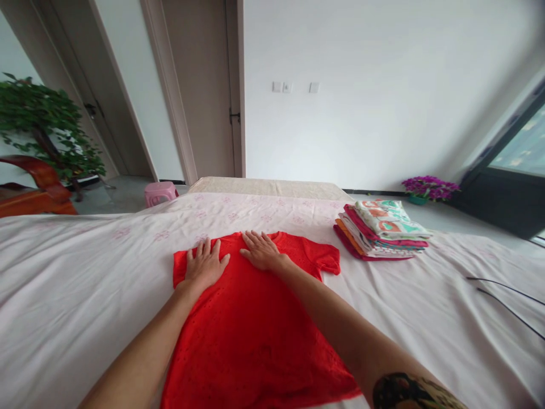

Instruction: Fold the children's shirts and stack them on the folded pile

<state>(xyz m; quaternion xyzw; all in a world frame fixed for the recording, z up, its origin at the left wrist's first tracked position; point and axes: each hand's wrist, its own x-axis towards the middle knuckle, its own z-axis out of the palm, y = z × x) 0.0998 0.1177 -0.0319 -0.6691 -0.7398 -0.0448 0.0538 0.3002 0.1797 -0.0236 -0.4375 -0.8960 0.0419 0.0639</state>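
Observation:
A red short-sleeved shirt (255, 324) lies spread on the pale, flower-printed sheet, its neckline at the far side and its hem towards me. My left hand (206, 264) rests flat on the shirt near its left sleeve, fingers spread. Just below the neckline, my right hand (261, 250) presses flat with its fingers stretched out. Neither hand grips the cloth. The shirt's right sleeve (327, 258) lies stretched out to the side, with a few creases.
A stack of folded clothes (383, 233) sits to the right on the sheet (106, 272). Two thin black cords (506, 289) lie at the right edge. Beyond the covered surface are a pink stool (160, 193), a purple-flowered plant (430, 187) and a wooden armchair (38, 184).

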